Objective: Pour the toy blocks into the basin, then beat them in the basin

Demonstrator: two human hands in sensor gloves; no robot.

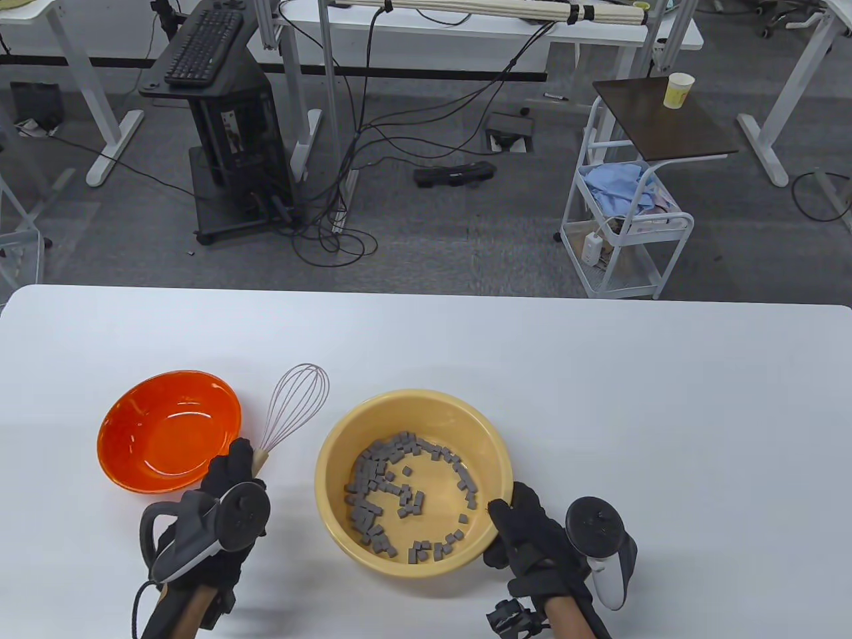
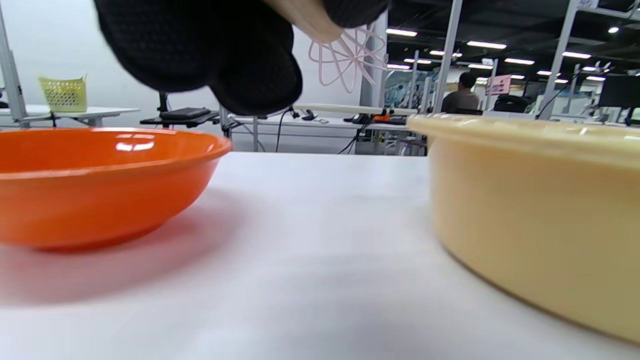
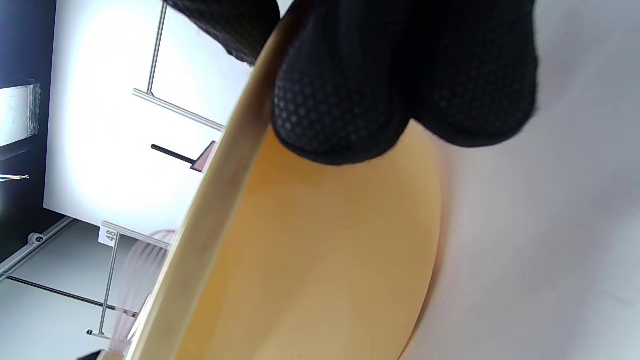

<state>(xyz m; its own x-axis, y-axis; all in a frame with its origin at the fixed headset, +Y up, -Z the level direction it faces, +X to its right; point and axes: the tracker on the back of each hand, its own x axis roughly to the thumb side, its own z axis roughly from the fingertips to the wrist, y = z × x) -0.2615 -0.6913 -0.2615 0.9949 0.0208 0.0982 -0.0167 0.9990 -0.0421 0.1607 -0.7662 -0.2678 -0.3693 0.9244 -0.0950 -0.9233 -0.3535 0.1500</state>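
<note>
The whisk's (image 1: 291, 413) wooden handle disappears inside the left hand (image 1: 213, 512), and in the left wrist view only a stub of handle and part of the pink wire loops (image 2: 350, 57) show past the glove at 12 o'clock. In the right wrist view the basin (image 3: 310, 250) is cut off at 6 o'clock, so the blocks (image 1: 399, 492) cannot be seen. There the right hand's fingers (image 3: 340, 100) cover the rim at 12 o'clock.
</note>
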